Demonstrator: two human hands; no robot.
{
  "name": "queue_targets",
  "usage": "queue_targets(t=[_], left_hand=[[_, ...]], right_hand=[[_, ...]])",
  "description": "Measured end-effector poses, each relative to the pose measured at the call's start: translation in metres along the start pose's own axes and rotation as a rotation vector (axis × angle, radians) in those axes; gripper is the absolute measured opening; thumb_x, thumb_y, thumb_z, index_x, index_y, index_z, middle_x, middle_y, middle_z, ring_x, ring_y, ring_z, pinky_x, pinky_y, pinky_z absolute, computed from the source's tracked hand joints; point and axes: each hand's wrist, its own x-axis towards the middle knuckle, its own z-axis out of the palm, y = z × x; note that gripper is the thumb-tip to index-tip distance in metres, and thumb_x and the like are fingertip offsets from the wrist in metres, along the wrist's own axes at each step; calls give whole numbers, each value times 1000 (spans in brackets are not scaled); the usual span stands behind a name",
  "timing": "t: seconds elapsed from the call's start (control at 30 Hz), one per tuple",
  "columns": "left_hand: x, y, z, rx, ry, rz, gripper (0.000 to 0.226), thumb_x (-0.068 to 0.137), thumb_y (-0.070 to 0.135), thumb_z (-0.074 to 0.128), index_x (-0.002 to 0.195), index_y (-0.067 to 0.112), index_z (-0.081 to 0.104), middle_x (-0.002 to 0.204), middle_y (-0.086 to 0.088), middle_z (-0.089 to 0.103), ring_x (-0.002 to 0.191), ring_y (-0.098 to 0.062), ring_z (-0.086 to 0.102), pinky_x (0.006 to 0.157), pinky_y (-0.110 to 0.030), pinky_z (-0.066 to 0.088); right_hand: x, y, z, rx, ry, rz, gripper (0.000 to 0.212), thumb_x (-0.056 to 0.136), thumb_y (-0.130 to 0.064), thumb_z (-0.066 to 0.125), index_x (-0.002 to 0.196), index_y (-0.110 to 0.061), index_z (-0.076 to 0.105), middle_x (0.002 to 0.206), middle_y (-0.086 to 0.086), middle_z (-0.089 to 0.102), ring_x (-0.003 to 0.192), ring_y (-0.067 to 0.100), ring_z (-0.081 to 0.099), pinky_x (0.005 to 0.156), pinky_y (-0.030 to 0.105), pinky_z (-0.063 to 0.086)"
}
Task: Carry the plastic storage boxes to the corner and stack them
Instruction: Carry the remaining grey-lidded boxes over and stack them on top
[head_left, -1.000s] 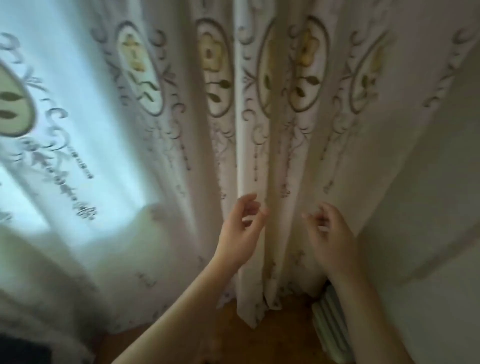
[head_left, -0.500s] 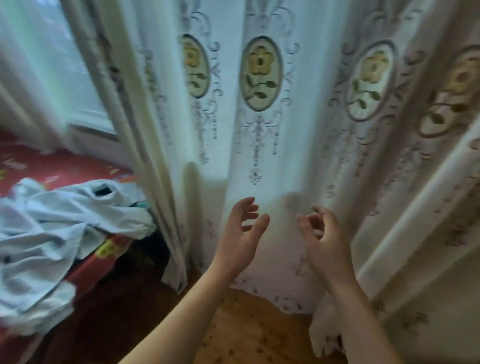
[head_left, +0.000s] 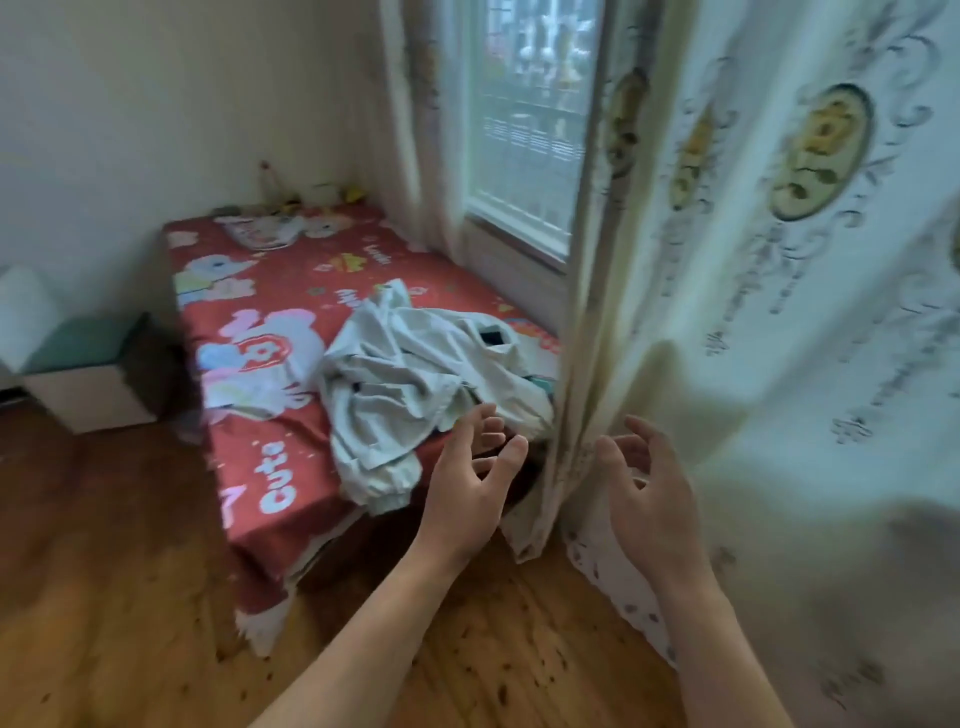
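Left hand (head_left: 470, 491) and right hand (head_left: 652, 499) raised side by side before the curtain (head_left: 779, 312), palms facing each other, fingers loosely spread, holding nothing. No storage box in view. Pale garment (head_left: 415, 369) crumpled on red bed (head_left: 270, 291) beside window (head_left: 530, 130)

A single head-worn wide-angle view looks forward and down from standing height. Both hands reach out close below the lens, the left hand (head_left: 470, 499) and the right hand (head_left: 652, 506). Beyond them lie the bed (head_left: 270, 322) and wooden floor (head_left: 104, 597), with the embroidered curtain (head_left: 779, 312) very near at right.
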Motion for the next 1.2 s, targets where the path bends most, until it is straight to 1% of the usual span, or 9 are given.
queue_targets(t=[0.17,0.27,0.43,0.57,0.7,0.77,0.9,1.07,1.2], left_hand=[[-14,-17,-76,39,208,-73,53,79,74,57,126,54,45,119,28,56,109,5,58,87,-21,50],[-27,-28,-115,24,351,-117,52,78,72,63,124,56,47,118,29,55,111,0,58,91,-30,52],[-47,-37,-161,65,566,-144,54,78,71,65,125,51,50,120,23,59,112,-1,59,89,-22,51],[-59,-37,-181,92,709,-184,51,78,70,64,123,49,50,117,23,61,112,1,58,86,-13,47],[-65,-30,-188,109,814,-204,46,84,53,63,125,39,50,119,13,60,106,8,57,79,-5,44],[-70,-30,-189,110,882,-217,50,84,49,62,129,31,50,121,9,60,105,7,57,79,-5,43],[-83,-31,-194,155,947,-263,57,84,55,59,134,30,48,124,11,59,109,8,55,81,-5,43],[-90,-32,-209,214,1021,-275,70,78,71,55,136,32,47,125,17,58,113,5,55,84,-12,44],[-94,-39,-226,210,1052,-302,67,80,70,55,136,34,47,126,19,57,114,7,54,85,-15,44]], right_hand=[[5,-30,71,69,-188,-72,60,86,-66,54,135,-31,52,108,-17,64,100,-9,59,72,7,46],[2,-46,114,105,-302,-114,55,89,-61,56,135,-30,53,105,-16,66,96,-7,61,74,17,50],[-5,-64,170,159,-495,-155,63,83,-72,53,133,-34,52,108,-14,65,96,0,64,81,28,54],[-2,-73,202,176,-626,-196,61,85,-67,54,135,-31,52,109,-15,65,95,-6,61,82,28,52],[3,-80,223,176,-712,-251,50,90,-58,57,132,-31,53,108,-15,64,95,-13,57,75,15,44],[4,-84,233,169,-774,-276,48,92,-55,57,134,-32,52,110,-15,62,95,-12,56,74,14,42],[0,-92,252,196,-868,-292,46,93,-52,58,134,-31,52,109,-16,62,97,2,62,82,31,51],[-7,-99,277,202,-948,-322,43,93,-50,60,132,-33,53,109,-14,62,102,1,60,80,20,45],[-14,-106,299,201,-975,-338,42,93,-50,60,131,-31,54,104,-16,63,102,0,61,83,24,47]])
